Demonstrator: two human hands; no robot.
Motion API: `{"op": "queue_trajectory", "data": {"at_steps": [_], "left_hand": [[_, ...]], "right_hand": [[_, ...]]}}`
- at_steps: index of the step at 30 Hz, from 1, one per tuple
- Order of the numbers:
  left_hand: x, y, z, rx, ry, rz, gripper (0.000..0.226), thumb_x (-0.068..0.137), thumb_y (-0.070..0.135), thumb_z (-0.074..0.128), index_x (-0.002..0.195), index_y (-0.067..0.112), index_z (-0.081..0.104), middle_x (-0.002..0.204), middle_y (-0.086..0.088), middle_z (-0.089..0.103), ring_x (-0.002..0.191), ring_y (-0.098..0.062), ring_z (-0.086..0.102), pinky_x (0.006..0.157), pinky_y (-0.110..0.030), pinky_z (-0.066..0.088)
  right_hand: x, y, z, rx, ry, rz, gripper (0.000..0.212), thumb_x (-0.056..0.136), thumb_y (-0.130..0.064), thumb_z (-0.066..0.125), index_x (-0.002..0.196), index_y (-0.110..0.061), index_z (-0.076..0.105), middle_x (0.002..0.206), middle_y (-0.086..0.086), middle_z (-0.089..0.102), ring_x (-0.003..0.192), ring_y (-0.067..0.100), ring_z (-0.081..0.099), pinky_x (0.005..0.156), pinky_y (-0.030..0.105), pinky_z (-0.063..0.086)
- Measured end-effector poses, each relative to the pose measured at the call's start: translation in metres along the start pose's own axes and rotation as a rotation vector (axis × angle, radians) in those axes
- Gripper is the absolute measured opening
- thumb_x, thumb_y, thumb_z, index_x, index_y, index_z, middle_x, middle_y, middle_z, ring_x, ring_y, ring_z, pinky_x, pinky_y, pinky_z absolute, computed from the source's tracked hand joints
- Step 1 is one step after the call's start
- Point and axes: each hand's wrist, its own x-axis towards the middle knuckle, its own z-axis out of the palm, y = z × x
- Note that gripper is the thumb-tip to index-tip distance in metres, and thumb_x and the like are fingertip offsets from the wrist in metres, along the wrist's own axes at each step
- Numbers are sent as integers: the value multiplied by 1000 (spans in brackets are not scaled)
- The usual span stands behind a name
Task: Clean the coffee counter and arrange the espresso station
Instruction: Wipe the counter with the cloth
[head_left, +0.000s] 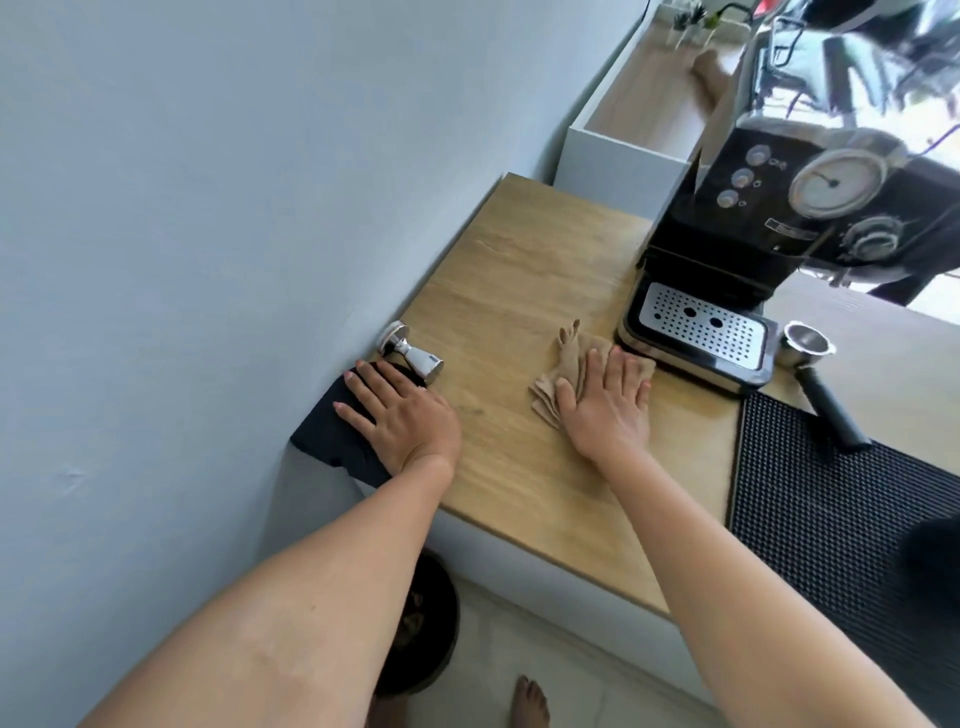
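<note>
My right hand (608, 400) lies flat with straight fingers on a beige cloth (566, 364), pressing it onto the wooden counter (519, 270) just in front of the black espresso machine (779, 208). My left hand (400, 410) rests flat on a black cloth (332, 436) at the counter's left corner by the wall. A metal tamper (410, 351) lies on its side just beyond my left fingers. A portafilter (815, 369) lies to the right of the machine's drip tray (701, 325), its handle reaching onto a black rubber mat (831, 509).
A pale wall (208, 208) bounds the counter on the left. Behind the counter stands a white shelf unit (618, 156) with small plants at its far end. A dark round bin (421, 623) stands on the floor below the counter edge, beside my bare foot (530, 701).
</note>
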Motion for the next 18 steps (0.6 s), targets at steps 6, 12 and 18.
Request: {"op": "queue_trajectory", "data": {"at_steps": [6,12,18], "left_hand": [[0,-2,-3,-60,-26,6,64,98,29,30,155,4,17,164,-15,7,151,-33,-1,118,-59,-2],[-1,-13,-7,-276,32,77,66,94,22,44,154,5,22,161,-13,20,150,-30,8,120,-53,-1],[-46,-13,0,-564,144,350,48,83,9,60,131,8,51,137,-14,52,133,-32,42,119,-51,18]], "right_hand": [[-52,-32,17,-19,-48,-237,70,98,-59,13,158,-26,-5,165,-1,-16,150,18,-21,122,42,-11],[-146,48,33,-36,19,-210,75,90,-63,5,158,-30,3,165,-7,-8,151,11,-16,122,35,-11],[-95,69,13,27,47,291,72,99,-53,12,158,-15,-4,165,11,-14,151,26,-18,122,44,-12]]}}
